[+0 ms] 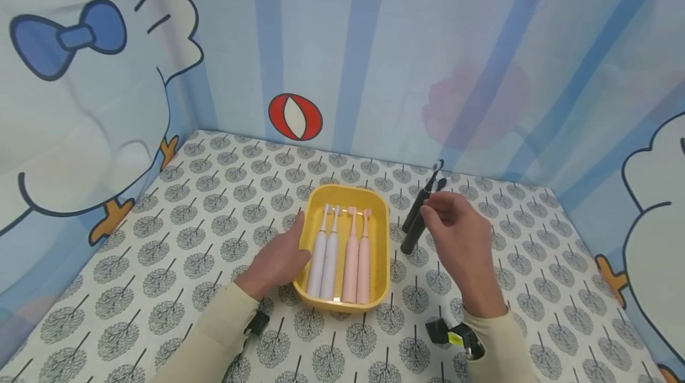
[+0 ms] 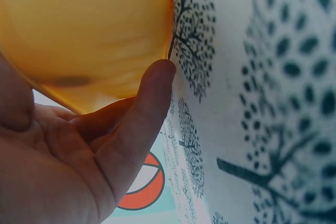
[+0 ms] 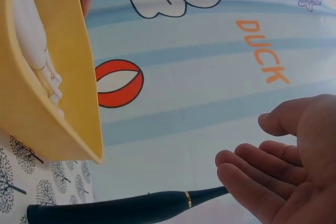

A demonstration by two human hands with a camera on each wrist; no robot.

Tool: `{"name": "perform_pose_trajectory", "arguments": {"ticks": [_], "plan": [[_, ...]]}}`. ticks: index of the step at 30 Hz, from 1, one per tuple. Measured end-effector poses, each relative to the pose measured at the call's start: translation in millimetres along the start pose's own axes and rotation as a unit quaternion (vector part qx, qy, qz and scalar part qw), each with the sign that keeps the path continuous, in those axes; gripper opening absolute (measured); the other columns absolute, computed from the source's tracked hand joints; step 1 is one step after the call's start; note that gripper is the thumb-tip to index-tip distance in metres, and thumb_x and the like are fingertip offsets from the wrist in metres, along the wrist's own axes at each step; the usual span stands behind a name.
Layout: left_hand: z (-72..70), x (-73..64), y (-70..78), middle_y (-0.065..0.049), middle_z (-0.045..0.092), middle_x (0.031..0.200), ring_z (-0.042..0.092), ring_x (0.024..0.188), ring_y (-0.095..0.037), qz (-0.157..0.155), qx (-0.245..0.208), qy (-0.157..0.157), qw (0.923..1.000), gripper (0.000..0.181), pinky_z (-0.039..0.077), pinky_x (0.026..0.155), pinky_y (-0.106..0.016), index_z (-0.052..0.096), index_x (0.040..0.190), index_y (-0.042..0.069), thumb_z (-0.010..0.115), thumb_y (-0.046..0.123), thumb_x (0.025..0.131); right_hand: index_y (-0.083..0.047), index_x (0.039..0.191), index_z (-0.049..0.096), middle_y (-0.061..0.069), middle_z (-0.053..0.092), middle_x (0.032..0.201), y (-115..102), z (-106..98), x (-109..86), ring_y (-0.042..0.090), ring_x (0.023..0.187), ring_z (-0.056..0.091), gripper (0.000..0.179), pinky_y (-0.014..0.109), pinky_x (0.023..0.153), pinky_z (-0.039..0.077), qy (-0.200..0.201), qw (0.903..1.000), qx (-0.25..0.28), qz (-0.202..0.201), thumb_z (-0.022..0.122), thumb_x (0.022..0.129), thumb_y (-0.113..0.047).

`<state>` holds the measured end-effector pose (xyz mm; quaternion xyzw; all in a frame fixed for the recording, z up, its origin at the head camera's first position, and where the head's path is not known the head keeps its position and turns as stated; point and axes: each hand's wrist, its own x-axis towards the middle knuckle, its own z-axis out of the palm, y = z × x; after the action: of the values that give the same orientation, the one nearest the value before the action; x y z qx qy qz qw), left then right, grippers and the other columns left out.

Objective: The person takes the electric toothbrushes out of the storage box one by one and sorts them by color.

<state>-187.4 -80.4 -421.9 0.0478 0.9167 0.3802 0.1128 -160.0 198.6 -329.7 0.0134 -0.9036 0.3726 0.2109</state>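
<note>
My left hand (image 1: 278, 258) grips the left rim of a yellow bin (image 1: 381, 246), thumb over the rim and fingers along the outer wall. Inside lie two pale lavender electric toothbrushes (image 1: 317, 264) on the left and two pink electric toothbrushes (image 1: 351, 270) on the right, heads pointing away from me. Right of the bin are two black electric toothbrushes, a farther one (image 1: 414, 213) and a nearer one (image 1: 412, 238). My right hand (image 1: 460, 234) is over their head end, fingers loosely bent and palm bare. In the right wrist view a black toothbrush neck (image 3: 207, 192) disappears behind the fingertips.
A white cloth with a tree print (image 1: 214, 240) covers the table. Behind and at both sides hangs a blue-striped curtain (image 1: 321, 44) with cartoon duck figures and a red ball. Black straps with small devices (image 1: 455, 335) sit on both wrists.
</note>
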Motion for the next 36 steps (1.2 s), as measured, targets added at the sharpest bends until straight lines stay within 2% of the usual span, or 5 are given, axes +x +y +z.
{"name": "perform_pose_trajectory", "arguments": {"ticks": [12, 18, 23, 36], "plan": [[0.7, 0.3, -1.0, -0.008, 0.056, 0.075, 0.055, 0.057, -0.021, -0.003, 0.003, -0.001, 1.0, 0.085, 0.047, 0.053, -0.033, -0.002, 0.157, 0.014, 0.051, 0.013, 0.09, -0.008, 0.119, 0.063, 0.004, 0.069, 0.107, -3.8, 14.3, 7.0, 0.021, 0.094, 0.066, 0.031, 0.041, 0.082, 0.053, -0.036, 0.9993, -0.001, -0.014, 0.065, 0.093, -0.025], [0.4, 0.4, -0.9, -0.008, 0.056, 0.073, 0.055, 0.056, -0.02, -0.003, 0.006, -0.001, 1.0, 0.085, 0.047, 0.053, -0.033, -0.001, 0.157, 0.014, 0.05, 0.014, 0.09, -0.008, 0.125, 0.06, 0.006, 0.067, 0.113, -8.0, 23.1, 9.5, 0.022, 0.1, 0.065, 0.036, 0.04, 0.083, 0.053, -0.072, 0.9974, -0.004, -0.003, 0.063, 0.094, -0.026], [0.1, 0.9, -1.5, -0.008, 0.056, 0.075, 0.055, 0.057, -0.02, -0.004, 0.008, 0.001, 1.0, 0.084, 0.046, 0.053, -0.033, -0.001, 0.157, 0.014, 0.05, 0.014, 0.09, -0.008, 0.124, 0.059, 0.006, 0.067, 0.114, -10.9, 32.6, 14.1, 0.022, 0.101, 0.064, 0.035, 0.041, 0.084, 0.052, -0.102, 0.9948, -0.001, 0.007, 0.063, 0.094, -0.026], [0.4, -0.1, -1.4, -0.008, 0.056, 0.073, 0.055, 0.055, -0.02, 0.004, -0.004, 0.002, 1.0, 0.084, 0.047, 0.052, -0.034, -0.001, 0.157, 0.013, 0.05, 0.014, 0.091, -0.005, 0.127, 0.06, 0.01, 0.067, 0.112, -12.2, 59.5, 26.1, 0.024, 0.097, 0.065, 0.04, 0.039, 0.079, 0.054, -0.159, 0.9857, -0.02, 0.052, 0.062, 0.094, -0.027]]}}
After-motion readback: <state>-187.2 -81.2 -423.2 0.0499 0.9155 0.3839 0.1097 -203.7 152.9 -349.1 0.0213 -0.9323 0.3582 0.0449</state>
